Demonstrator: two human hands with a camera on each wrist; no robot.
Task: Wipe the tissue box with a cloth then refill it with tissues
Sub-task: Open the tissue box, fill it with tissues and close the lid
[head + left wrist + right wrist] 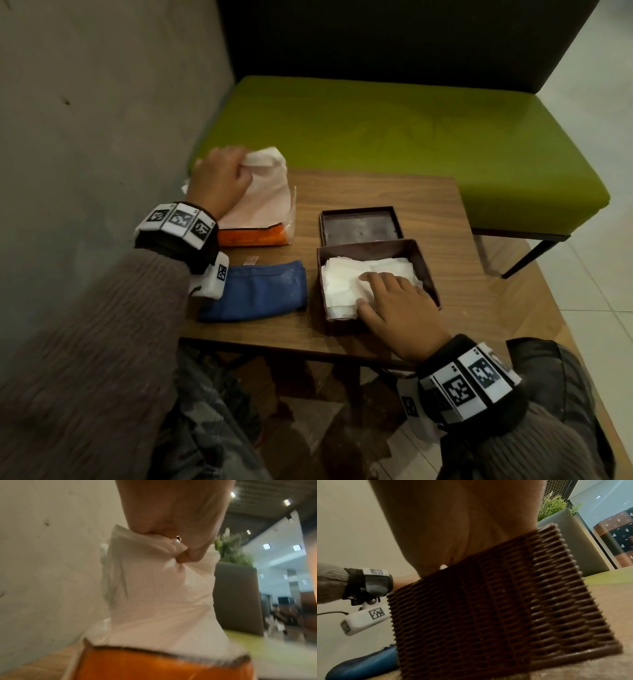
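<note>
The brown woven tissue box [426, 270] [488, 608] stands open on the wooden table [394, 192], with white tissues [342, 277] inside. My right hand [390, 301] lies flat on those tissues, fingers straight. The box's lid [359, 224] rests upside down just behind it. At the table's far left sits an orange tissue pack [255, 236] [154, 666]. My left hand [219, 174] [180, 536] pinches a white tissue [267, 171] [154, 588] rising out of the pack. A folded blue cloth [260, 291] [363, 665] lies between pack and box.
A grey wall [85, 120] runs along the left side of the table. A green bench [394, 126] with a dark backrest stands behind the table. A tiled floor [589, 267] lies to the right. Potted plants [554, 507] show behind the bench in the wrist views.
</note>
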